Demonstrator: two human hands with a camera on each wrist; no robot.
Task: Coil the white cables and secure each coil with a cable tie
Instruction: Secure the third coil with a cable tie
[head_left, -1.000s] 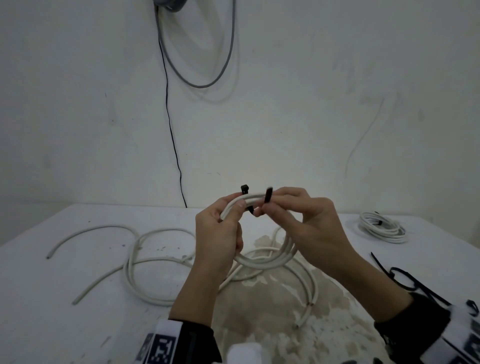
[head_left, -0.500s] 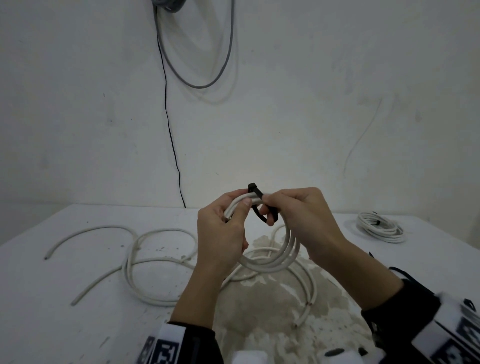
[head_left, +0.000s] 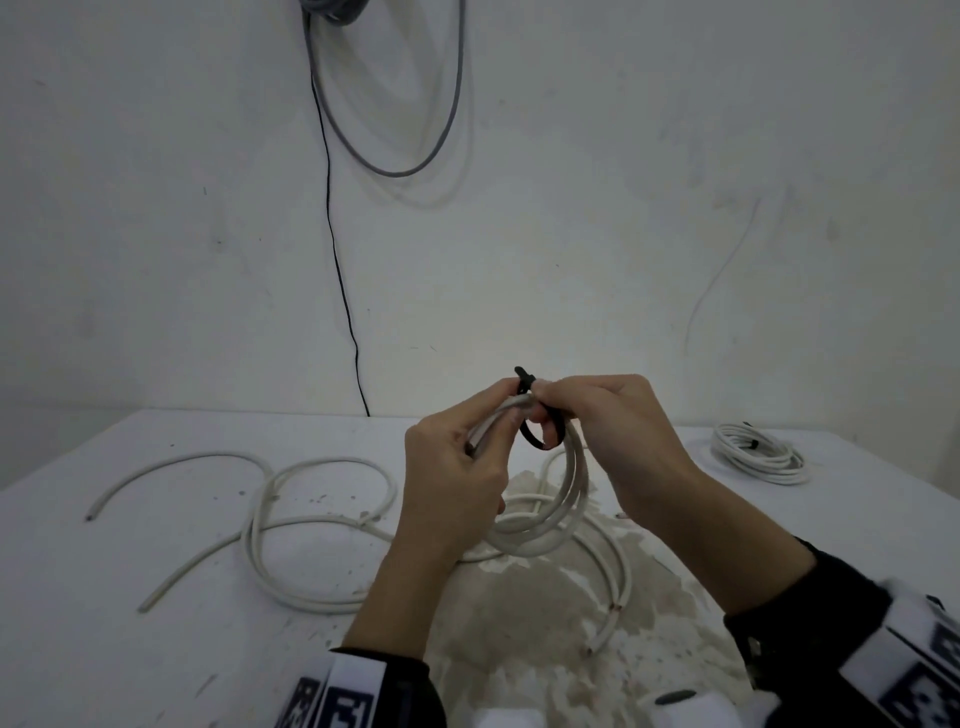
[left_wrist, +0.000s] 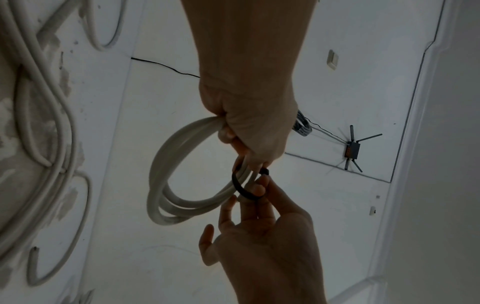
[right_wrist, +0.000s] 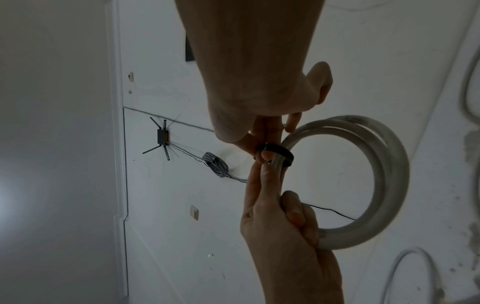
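Above the table I hold a small coil of white cable (head_left: 540, 538), with my left hand (head_left: 498, 410) gripping its top strands. A black cable tie (head_left: 535, 441) forms a loose loop around those strands just right of my left fingers. My right hand (head_left: 537, 395) pinches the tie where its head and tail meet at the top. In the left wrist view the black cable tie (left_wrist: 239, 186) circles the coil (left_wrist: 161, 176) between both hands. From the right wrist, the black tie (right_wrist: 279, 149) wraps the coil (right_wrist: 389, 174) under my right fingertips.
Loose white cable (head_left: 260, 519) sprawls over the left of the white table (head_left: 104, 623), and more lies under my hands with cut ends (head_left: 613, 610). A tied white coil (head_left: 758, 457) rests at the back right. A grey cable loop (head_left: 395, 166) hangs on the wall.
The tie's two ends stood apart above the coil a second ago. Now they are joined into a closed loop around the strands, pinched by my right hand.
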